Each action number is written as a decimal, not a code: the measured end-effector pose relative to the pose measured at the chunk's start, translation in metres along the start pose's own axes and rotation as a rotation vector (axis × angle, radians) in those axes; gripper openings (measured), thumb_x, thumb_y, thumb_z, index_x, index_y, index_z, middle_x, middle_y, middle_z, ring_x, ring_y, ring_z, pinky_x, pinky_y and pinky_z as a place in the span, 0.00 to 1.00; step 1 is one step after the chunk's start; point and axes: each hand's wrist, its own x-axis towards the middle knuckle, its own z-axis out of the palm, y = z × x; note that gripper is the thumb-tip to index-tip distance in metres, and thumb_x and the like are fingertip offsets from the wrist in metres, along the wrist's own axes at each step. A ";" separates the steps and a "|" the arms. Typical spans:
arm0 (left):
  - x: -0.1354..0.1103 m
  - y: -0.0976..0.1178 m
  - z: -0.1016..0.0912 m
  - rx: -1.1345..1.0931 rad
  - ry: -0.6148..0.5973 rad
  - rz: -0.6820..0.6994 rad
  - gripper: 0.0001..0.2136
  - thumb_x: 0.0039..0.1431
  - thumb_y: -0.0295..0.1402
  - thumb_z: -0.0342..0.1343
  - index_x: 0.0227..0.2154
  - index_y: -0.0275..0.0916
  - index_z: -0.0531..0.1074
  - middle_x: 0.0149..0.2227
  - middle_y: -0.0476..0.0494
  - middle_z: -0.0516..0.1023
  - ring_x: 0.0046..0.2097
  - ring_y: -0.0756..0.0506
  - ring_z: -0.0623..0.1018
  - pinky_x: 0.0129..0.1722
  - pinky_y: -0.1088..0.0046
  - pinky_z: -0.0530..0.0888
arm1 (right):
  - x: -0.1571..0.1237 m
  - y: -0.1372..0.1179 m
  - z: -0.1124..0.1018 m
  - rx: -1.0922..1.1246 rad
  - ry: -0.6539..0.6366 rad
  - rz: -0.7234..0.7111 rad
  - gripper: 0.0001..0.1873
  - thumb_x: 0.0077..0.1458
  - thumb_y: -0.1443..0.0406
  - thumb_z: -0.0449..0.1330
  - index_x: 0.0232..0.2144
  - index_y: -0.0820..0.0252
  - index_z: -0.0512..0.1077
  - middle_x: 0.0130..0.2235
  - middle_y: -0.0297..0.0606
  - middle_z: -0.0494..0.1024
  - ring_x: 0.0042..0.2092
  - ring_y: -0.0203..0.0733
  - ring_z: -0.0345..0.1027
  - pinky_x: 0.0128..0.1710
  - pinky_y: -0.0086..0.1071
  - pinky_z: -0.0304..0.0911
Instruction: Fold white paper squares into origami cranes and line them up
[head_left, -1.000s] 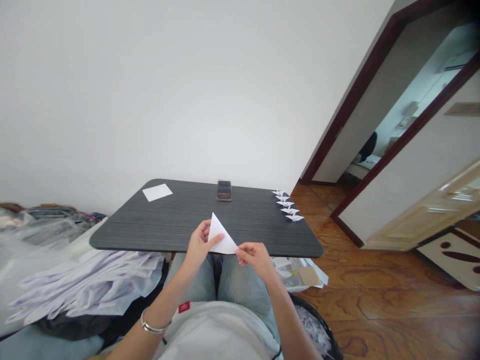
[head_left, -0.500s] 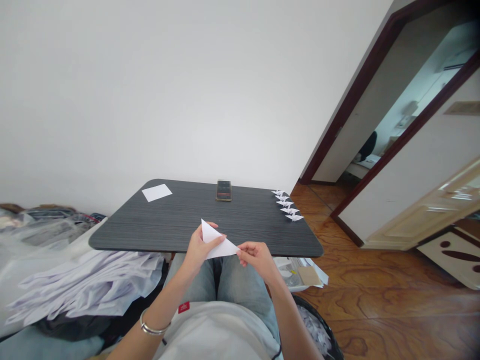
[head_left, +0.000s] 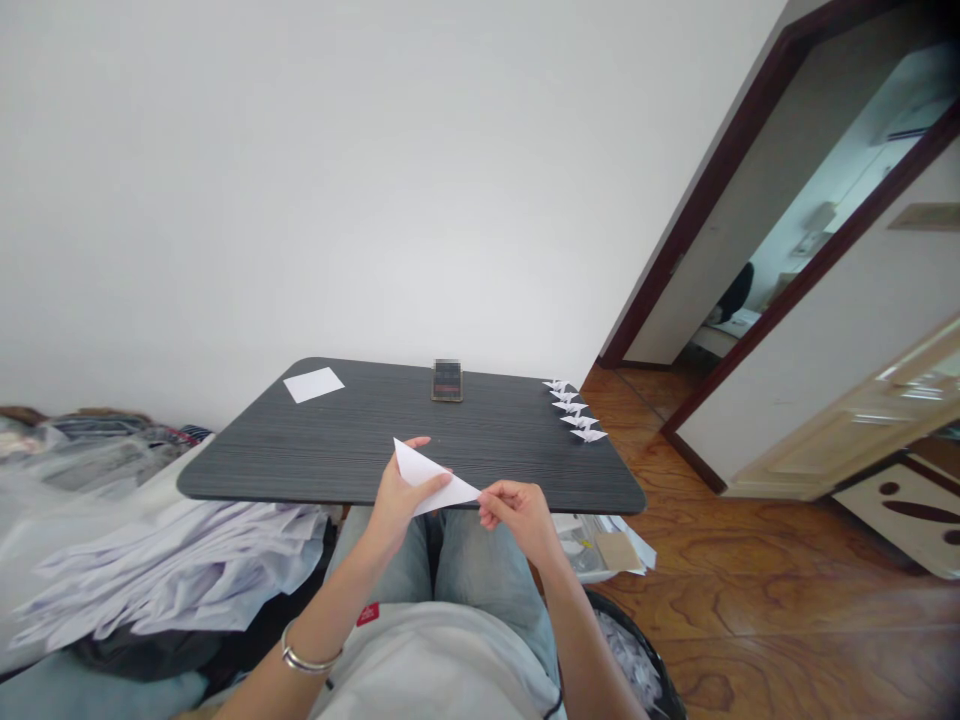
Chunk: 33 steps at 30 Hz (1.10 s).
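A white sheet of paper [head_left: 426, 476], folded into a triangle, is held up just over the table's near edge. My left hand [head_left: 400, 498] grips its left part, thumb across the front and fingers behind, partly hidden by the paper. At the triangle's right corner, my right hand [head_left: 516, 512] pinches the tip between thumb and forefinger. Several folded paper cranes [head_left: 579, 422] stand in a row along the table's right side. A flat white sheet [head_left: 313, 385] lies at the far left corner.
The dark wood-grain table [head_left: 360, 440] stands against a white wall. A phone [head_left: 448, 381] sits at its back edge. White cloth [head_left: 187, 570] is heaped at the lower left. Below on the right are a bin [head_left: 634, 660] with scraps and a tray of papers [head_left: 611, 550].
The triangle's upper left point has shifted slightly left and the paper sits flatter. My right hand has moved a little to the right, still pinching the corner.
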 end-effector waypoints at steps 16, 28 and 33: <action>-0.004 0.006 0.004 0.021 0.060 0.066 0.30 0.34 0.33 0.64 0.45 0.36 0.64 0.24 0.52 0.71 0.25 0.50 0.71 0.25 0.76 0.68 | 0.001 -0.004 0.009 0.088 0.043 0.050 0.12 0.41 0.59 0.63 0.22 0.63 0.71 0.18 0.33 0.73 0.19 0.33 0.66 0.19 0.25 0.64; -0.002 0.002 0.002 0.054 0.064 0.079 0.29 0.34 0.32 0.64 0.44 0.36 0.64 0.23 0.52 0.69 0.24 0.52 0.69 0.25 0.78 0.67 | 0.000 -0.003 0.008 0.198 0.063 0.088 0.11 0.37 0.61 0.66 0.20 0.64 0.71 0.19 0.35 0.76 0.20 0.34 0.69 0.21 0.27 0.65; -0.002 0.005 0.001 0.041 0.082 0.082 0.29 0.33 0.33 0.64 0.43 0.35 0.65 0.24 0.52 0.70 0.25 0.50 0.71 0.26 0.77 0.68 | 0.000 -0.004 -0.001 0.154 -0.013 0.098 0.15 0.38 0.60 0.66 0.30 0.64 0.73 0.27 0.40 0.79 0.26 0.37 0.72 0.26 0.28 0.67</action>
